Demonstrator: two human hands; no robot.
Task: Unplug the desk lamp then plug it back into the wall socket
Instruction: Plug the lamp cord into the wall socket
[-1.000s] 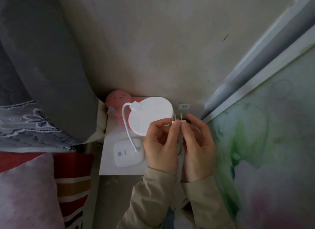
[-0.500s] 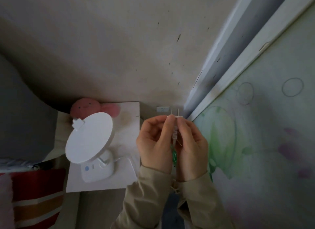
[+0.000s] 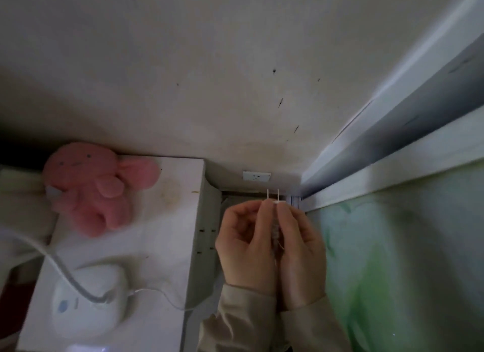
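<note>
Head view: plug out and lined up, tight corner ahead

Head view puts me right over the gap, and the plug (image 3: pixel 275 201) is free of the wall, pinched between the fingertips of my left hand (image 3: pixel 247 243) and my right hand (image 3: pixel 298 249), both curled in and pressed close together around it. Two prongs stick up bare, pointing at the wall socket (image 3: pixel 256 176), near it but clearly not touching. So by my read the unplug is done and the re-plug is what's left.

Risks now. The light is dim and the slots on that socket are tiny from here; I can't make out which pair the prongs match, so a blind push could scrape the faceplate or bend a prong. My fingertips sit just below the metal, and sliding forward as the plug seats would put skin on the prongs, so I'd want the grip further back on the body. The cord (image 3: pixel 167 298) trails off the lamp base (image 3: pixel 86 299) over the worktop (image 3: pixel 167 220) edge; if it snags on that corner, a tug could drag the base toward the drop.

Room to move is slim. The socket sits low in a narrow slot, with the worktop's side panel (image 3: pixel 207 228) on the left and the green-patterned surface (image 3: pixel 392 260) with its pale frame (image 3: pixel 366 184) on the right. Both wrists nearly fill that gap. Straight ahead is the only open line; sideways, knuckles meet panel or frame. The pink plush toy (image 3: pixel 91 186) lies well clear on the worktop.
</note>
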